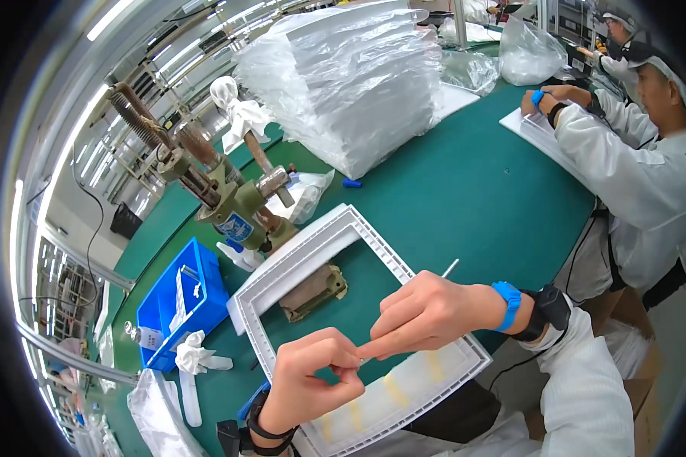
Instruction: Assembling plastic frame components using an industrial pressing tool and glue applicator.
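A white rectangular plastic frame [373, 247] with a ribbed rim lies tilted in front of me, its near part under my wrists. My left hand [312, 377] is closed in a pinch over its near side, with a tiny pale piece at the fingertips that is too small to name. My right hand [434, 312] has its fingers folded, and its index fingertip meets the left fingertips. Behind its knuckles the end of a thin white rod [451, 268] sticks out; the rest is hidden by the hand. Yellowish strips [396, 390] show on the frame's near panel.
A green hand press [240, 209] stands beyond the frame. Left of it sits a blue bin [198, 301] with small items. A brown block [312, 293] lies inside the frame opening. Tall plastic-wrapped sheets [351, 91] stand behind. A co-worker [633, 160] works at right.
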`<state>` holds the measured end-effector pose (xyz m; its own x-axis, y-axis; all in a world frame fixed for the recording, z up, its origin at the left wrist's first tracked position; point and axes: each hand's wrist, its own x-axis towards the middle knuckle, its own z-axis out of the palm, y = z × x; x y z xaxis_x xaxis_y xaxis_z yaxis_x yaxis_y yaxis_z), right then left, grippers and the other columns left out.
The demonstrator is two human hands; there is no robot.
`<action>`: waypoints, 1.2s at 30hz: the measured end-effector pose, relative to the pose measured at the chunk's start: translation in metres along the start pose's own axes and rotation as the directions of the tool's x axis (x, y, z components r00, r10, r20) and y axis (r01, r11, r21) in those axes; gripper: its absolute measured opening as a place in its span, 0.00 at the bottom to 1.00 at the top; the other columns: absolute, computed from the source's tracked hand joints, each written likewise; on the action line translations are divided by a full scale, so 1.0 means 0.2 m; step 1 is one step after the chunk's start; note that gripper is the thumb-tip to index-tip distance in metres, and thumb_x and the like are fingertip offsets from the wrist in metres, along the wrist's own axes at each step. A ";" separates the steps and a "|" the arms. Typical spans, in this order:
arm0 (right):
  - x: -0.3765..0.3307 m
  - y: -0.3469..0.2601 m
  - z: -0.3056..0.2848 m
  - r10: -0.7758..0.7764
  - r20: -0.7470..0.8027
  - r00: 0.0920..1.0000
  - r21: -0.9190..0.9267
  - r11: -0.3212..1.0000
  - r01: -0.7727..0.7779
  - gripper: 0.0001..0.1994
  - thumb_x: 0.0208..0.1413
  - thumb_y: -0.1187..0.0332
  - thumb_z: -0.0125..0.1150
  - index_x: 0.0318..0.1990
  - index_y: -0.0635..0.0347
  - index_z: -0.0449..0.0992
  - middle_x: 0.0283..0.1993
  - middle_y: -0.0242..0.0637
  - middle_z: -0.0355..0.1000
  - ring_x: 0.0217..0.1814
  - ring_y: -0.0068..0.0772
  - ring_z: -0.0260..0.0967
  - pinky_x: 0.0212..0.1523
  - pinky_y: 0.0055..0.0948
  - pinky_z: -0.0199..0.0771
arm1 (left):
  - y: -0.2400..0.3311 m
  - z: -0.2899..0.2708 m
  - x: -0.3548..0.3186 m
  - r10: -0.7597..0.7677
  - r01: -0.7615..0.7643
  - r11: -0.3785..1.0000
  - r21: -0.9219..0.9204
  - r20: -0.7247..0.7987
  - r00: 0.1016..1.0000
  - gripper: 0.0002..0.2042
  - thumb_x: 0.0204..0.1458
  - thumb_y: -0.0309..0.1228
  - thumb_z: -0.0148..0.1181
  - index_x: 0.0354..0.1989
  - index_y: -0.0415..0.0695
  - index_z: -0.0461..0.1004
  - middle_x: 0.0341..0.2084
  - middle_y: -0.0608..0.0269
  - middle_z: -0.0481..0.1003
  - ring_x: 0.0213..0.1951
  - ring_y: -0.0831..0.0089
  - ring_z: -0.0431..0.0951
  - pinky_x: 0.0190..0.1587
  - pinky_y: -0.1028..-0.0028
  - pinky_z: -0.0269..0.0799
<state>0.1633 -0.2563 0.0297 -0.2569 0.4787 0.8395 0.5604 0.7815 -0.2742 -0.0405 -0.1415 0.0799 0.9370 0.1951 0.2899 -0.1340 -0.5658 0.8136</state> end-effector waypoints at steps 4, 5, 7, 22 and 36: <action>0.00 -0.03 -0.01 0.063 0.070 0.996 0.051 0.997 -0.066 0.12 0.50 0.72 0.68 0.44 0.50 0.83 0.31 0.26 0.75 0.27 0.27 0.71 0.22 0.26 0.70 | 0.01 -0.01 -0.02 -0.001 0.002 1.000 -0.011 0.056 0.998 0.08 0.36 0.13 0.60 0.25 0.36 0.72 0.26 0.60 0.75 0.24 0.76 0.73 0.26 0.79 0.69; 0.00 -0.03 -0.02 0.059 0.068 0.996 0.052 0.997 -0.062 0.12 0.50 0.72 0.68 0.44 0.50 0.83 0.31 0.26 0.75 0.27 0.27 0.71 0.22 0.26 0.70 | 0.01 -0.01 -0.01 -0.001 0.002 1.000 -0.007 0.054 0.999 0.08 0.36 0.13 0.60 0.25 0.36 0.72 0.26 0.60 0.75 0.24 0.76 0.73 0.26 0.79 0.69; 0.00 -0.04 -0.02 0.092 0.100 0.991 0.037 0.995 -0.096 0.12 0.51 0.72 0.68 0.44 0.49 0.83 0.31 0.26 0.75 0.28 0.28 0.72 0.24 0.27 0.71 | 0.03 -0.01 -0.01 -0.010 0.007 0.998 0.056 0.058 0.998 0.08 0.36 0.13 0.60 0.26 0.37 0.71 0.26 0.59 0.75 0.25 0.75 0.73 0.26 0.78 0.69; 0.00 0.00 -0.06 0.221 0.264 0.939 0.258 0.922 -0.289 0.13 0.50 0.74 0.69 0.44 0.53 0.84 0.32 0.32 0.77 0.28 0.32 0.73 0.26 0.28 0.72 | 0.03 0.05 -0.01 0.194 -0.191 0.900 0.393 0.033 0.981 0.11 0.30 0.15 0.64 0.24 0.39 0.71 0.25 0.59 0.74 0.25 0.65 0.74 0.25 0.72 0.70; -0.03 0.06 -0.22 0.454 0.127 0.882 0.261 0.842 -0.472 0.11 0.51 0.76 0.68 0.43 0.58 0.84 0.31 0.37 0.80 0.29 0.25 0.75 0.29 0.23 0.72 | -0.03 -0.30 -0.02 0.040 0.155 0.929 0.337 -0.507 0.861 0.05 0.46 0.14 0.56 0.30 0.37 0.71 0.25 0.64 0.75 0.27 0.81 0.74 0.32 0.80 0.70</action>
<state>0.2060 -0.2670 0.0427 -0.0722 0.8280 0.5561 0.3875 0.5370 -0.7493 -0.0629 -0.0914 0.1036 0.6379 0.5512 0.5378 0.1291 -0.7650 0.6310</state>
